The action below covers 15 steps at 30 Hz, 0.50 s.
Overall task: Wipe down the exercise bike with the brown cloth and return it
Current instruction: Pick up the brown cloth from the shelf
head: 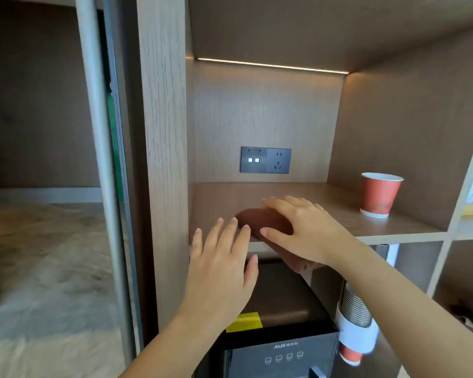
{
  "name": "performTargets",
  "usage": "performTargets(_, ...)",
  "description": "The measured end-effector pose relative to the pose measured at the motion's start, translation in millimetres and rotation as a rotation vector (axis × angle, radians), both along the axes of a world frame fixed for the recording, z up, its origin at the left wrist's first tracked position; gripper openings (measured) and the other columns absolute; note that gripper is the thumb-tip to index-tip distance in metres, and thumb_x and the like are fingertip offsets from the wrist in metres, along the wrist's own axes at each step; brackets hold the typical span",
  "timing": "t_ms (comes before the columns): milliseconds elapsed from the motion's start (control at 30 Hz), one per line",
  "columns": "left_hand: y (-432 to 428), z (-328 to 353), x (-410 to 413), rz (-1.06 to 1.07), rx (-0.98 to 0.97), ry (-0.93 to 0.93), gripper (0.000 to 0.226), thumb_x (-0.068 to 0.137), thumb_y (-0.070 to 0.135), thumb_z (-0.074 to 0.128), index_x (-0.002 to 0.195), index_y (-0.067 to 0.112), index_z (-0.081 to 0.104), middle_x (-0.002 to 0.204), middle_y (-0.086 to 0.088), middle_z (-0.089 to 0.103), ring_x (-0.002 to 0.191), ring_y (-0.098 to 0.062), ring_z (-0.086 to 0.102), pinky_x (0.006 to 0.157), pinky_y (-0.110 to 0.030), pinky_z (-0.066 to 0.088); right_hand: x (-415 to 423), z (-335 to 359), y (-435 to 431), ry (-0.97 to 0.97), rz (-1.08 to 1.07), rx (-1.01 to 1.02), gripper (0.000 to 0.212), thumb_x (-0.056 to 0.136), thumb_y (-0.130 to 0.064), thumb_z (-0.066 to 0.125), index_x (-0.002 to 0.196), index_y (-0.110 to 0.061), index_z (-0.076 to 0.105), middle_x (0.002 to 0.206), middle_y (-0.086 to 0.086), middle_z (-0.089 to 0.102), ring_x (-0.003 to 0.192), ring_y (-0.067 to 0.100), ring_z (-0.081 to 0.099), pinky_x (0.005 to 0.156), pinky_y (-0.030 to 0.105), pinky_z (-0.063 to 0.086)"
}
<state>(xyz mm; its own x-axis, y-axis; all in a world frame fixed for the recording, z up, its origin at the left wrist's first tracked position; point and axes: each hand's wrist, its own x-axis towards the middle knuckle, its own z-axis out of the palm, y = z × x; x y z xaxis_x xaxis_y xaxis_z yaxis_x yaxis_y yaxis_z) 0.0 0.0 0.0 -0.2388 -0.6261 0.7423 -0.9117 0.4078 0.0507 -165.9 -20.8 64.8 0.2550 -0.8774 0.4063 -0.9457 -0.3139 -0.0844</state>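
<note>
While only the head view is given, the step can be read from it. The brown cloth [260, 221] lies bundled at the front edge of the shelf [339, 211], with one end hanging past the lip above a black machine [281, 350]. It is gripped by the right hand [309, 230], with the fingers curved over its far side and the thumb set against the near side. The left hand [221, 266] is held open with straight fingers, its fingertips just beside the bundle's left end, and nothing is held in it. The exercise bike is not seen, and whether the bundle is being taken up or put back cannot be told.

In either case the hanging end would best be gathered by the free hand, so that nothing trails onto the machine. If it is being put back, it should be pushed fully onto the board. The red paper cup [378, 195], well apart to the right, should be left undisturbed.
</note>
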Motion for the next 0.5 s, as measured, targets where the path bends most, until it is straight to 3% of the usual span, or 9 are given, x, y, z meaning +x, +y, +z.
performTargets(167, -12, -3, 2, -0.036, -0.067, 0.019, 0.041, 0.08, 0.031, 0.06, 0.116, 0.011, 0.063, 0.12, -0.011, 0.063, 0.113, -0.032, 0.056, 0.094, -0.057, 0.035, 1, -9, -17, -0.03, 0.047, 0.112, 0.061, 0.084, -0.059, 0.041, 0.14, -0.037, 0.027, 0.145, -0.008, 0.037, 0.129, 0.021, 0.035, 0.103, 0.051, 0.035)
performTargets(500, -17, -6, 4, -0.036, -0.023, 0.042, 0.044, 0.08, 0.032, 0.052, 0.117, 0.009, 0.061, 0.122, -0.012, 0.061, 0.115, -0.033, 0.055, 0.095, -0.057, 0.033, -1, -31, -26, -0.008, 0.086, -0.039, 0.07, 0.078, -0.062, 0.046, 0.14, -0.049, 0.015, 0.147, -0.011, 0.033, 0.126, 0.025, 0.041, 0.096, 0.039, 0.041)
